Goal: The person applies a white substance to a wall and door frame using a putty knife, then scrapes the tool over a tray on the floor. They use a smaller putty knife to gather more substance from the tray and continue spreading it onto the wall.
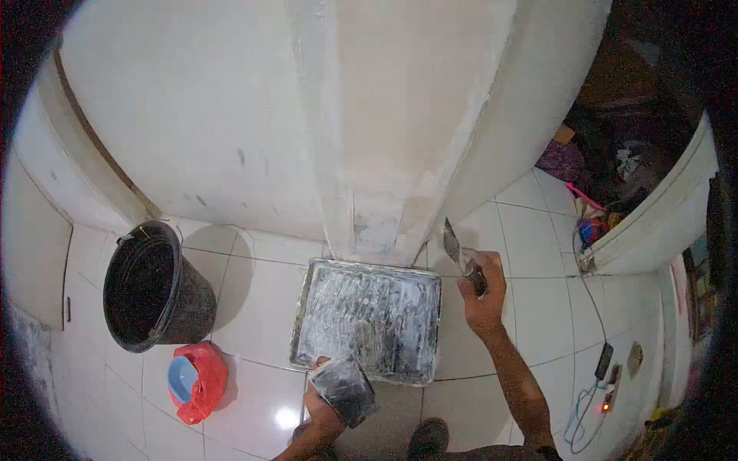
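Observation:
My right hand (pixel 486 296) is closed round the handle of a putty knife (pixel 453 244), whose blade points up beside the wall corner. My left hand (pixel 323 403) holds a small dark square container (pixel 344 389) smeared with white, near the tray's lower edge. A shallow rectangular tray (pixel 367 319), streaked with white residue, lies on the floor against the foot of the wall column. The inside of the container is hard to make out.
A black bucket (pixel 188 307) stands left. Near it, a blue bowl (pixel 183 378) sits in a red plastic bag (pixel 209 384). At right are a lit power strip (pixel 609 396) with cables and a doorway with piled items. The wall column (pixel 415 115) rises behind the tray.

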Demonstrator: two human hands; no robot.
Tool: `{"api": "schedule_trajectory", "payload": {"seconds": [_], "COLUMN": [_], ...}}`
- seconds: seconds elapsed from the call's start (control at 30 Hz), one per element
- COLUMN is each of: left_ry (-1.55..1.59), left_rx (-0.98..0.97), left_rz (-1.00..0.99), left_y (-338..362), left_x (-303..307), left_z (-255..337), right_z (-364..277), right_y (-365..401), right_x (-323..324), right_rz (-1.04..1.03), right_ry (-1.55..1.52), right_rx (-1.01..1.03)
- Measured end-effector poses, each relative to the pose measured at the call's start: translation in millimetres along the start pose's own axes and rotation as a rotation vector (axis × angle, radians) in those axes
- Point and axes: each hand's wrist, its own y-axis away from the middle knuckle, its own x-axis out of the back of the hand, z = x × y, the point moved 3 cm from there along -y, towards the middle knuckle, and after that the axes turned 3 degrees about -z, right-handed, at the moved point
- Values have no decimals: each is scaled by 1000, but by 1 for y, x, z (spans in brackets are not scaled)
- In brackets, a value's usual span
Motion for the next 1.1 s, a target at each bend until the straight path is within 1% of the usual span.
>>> {"api": "schedule_trajectory", "payload": {"seconds": [0.03,0.07,0.1,0.13,0.2,0.23,0.3,0.33,0.4,0.43,0.5,0.53,0.6,0.63,0.7,0.73,0.8,0.83,0.9,0.93,1.0,1.03,1.1], "left_ry": [7,4,0,5,-118,-113,118,119,-68,-66,-5,-1,-172,-173,-455,-455,-287,-289,-434,-445,-276,-293,-402], "left_rx": [3,5,6,8,28,30,26,28,151,156,69,72,25,30,-110,-111,58,56,-66,-62,12,18,-28], "left_rz": [4,-6,-17,-12,104,107,219,222,140,146,-182,-177,92,94,-9,-9,-31,-32,-16,-17,115,112,164], "left_y": [-3,-6,-8,-7,-4,-7,-10,-10,-8,-12,-23,-20,-14,-17,-25,-21,-10,-11,-13,-11,-8,-7,-7], "left_x": [8,16,13,10,5,6,12,9,-6,6,30,20,0,7,24,16,-7,-5,3,2,1,-2,-6], "left_z": [-1,-1,-1,1,4,4,2,3,3,1,-3,-3,1,-1,1,3,3,3,5,4,-2,-4,-3], "right_z": [7,13,19,26,37,39,40,40,39,44,56,63,69,71,73,72,67,64,54,49,43,46,56], "right_y": [-4,-7,-9,-12,-19,-24,-34,-37,-43,-45,-48,-49,-49,-47,-41,-36,-27,-27,-25,-27,-39,-42,-47], "right_x": [-4,-8,-11,-15,-19,-20,-21,-20,-21,-23,-27,-29,-28,-28,-27,-27,-24,-23,-24,-24,-27,-26,-25], "right_rz": [-7,50,107,101,133,127,93,90,74,68,110,104,197,195,200,200,235,237,247,255,127,140,148], "right_ry": [4,40,75,77,100,102,202,204,313,315,299,301,346,349,352,352,381,380,278,278,443,445,404], "right_rx": [-1,59,119,117,126,125,198,197,221,216,207,203,272,268,189,189,180,180,268,259,224,211,151]}}
